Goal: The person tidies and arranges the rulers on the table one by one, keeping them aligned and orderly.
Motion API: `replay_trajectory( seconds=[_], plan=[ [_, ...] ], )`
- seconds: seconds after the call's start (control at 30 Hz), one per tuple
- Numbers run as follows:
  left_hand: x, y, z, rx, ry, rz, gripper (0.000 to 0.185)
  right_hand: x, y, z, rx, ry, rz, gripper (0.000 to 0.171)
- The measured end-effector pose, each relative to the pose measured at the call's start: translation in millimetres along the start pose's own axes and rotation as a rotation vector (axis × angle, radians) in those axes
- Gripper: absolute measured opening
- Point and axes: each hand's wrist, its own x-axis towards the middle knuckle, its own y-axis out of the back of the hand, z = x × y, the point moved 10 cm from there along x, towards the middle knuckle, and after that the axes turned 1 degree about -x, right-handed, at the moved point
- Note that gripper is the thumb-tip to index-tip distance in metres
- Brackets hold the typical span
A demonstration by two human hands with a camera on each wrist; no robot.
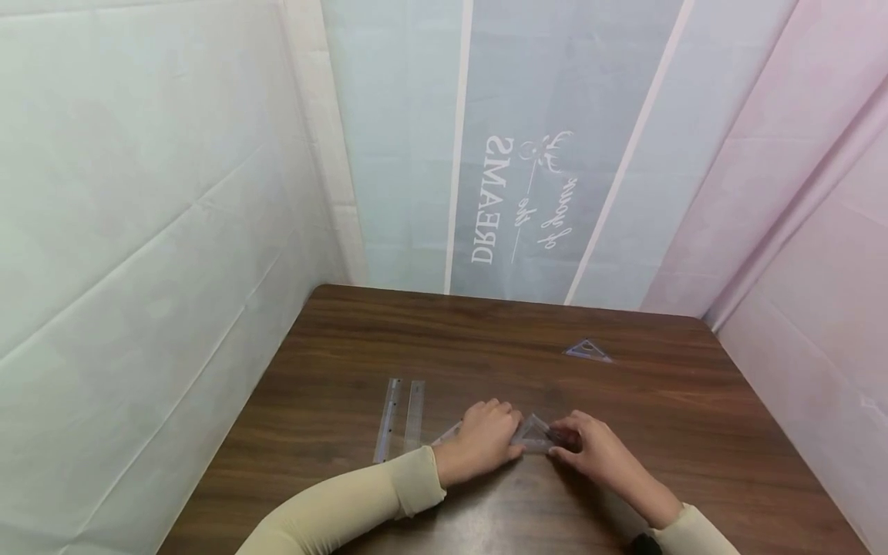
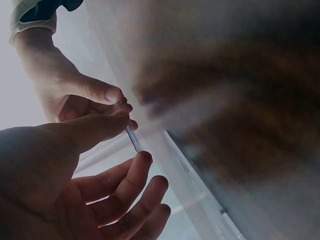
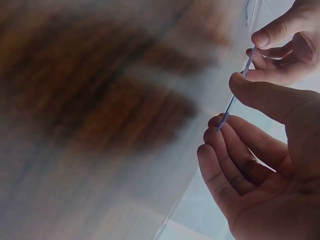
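Note:
A clear triangular set square [image 1: 533,433] sits just above the brown table [image 1: 486,339], near its front middle. My left hand [image 1: 496,439] pinches the square's left side and my right hand [image 1: 579,445] pinches its right side. In the left wrist view the square's thin blue edge [image 2: 134,141] runs between my left thumb and forefinger. Seen from the right wrist, the same edge [image 3: 235,95] lies between the thumb and fingers of my right hand [image 3: 227,107]. Both sleeves are cream.
A second clear set square [image 1: 587,351] lies flat further back on the right. Two clear straight rulers [image 1: 402,416] lie side by side left of my hands. Pale fabric walls close in the table on the left, back and right.

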Motion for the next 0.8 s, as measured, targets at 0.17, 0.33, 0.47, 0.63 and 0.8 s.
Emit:
replay_trajectory(
  seconds=[0.17, 0.33, 0.47, 0.63, 0.8],
  plan=[
    [-1.1, -2.4, 3.6, 0.006, -0.013, -0.023, 0.035, -3.7, -4.1, 1.5, 0.016, 0.016, -0.019, 0.031],
    [0.0, -3.1, 6.7, 0.003, -0.026, -0.040, 0.036, -4.3, -3.8, 0.7, 0.007, 0.027, -0.020, 0.030],
    [1.0, -5.1, 8.5, 0.009, -0.033, -0.054, 0.039, -4.6, -4.1, -0.5, -0.019, 0.028, -0.035, 0.030],
    [2.1, -6.4, 11.0, 0.031, -0.040, -0.050, 0.039, -5.6, -3.8, -1.3, -0.069, 0.025, -0.049, 0.029],
    [2.2, -5.6, 12.3, 0.050, -0.033, -0.044, 0.040, -6.4, -3.6, -4.2, -0.078, 0.055, -0.040, 0.029]
  ],
)
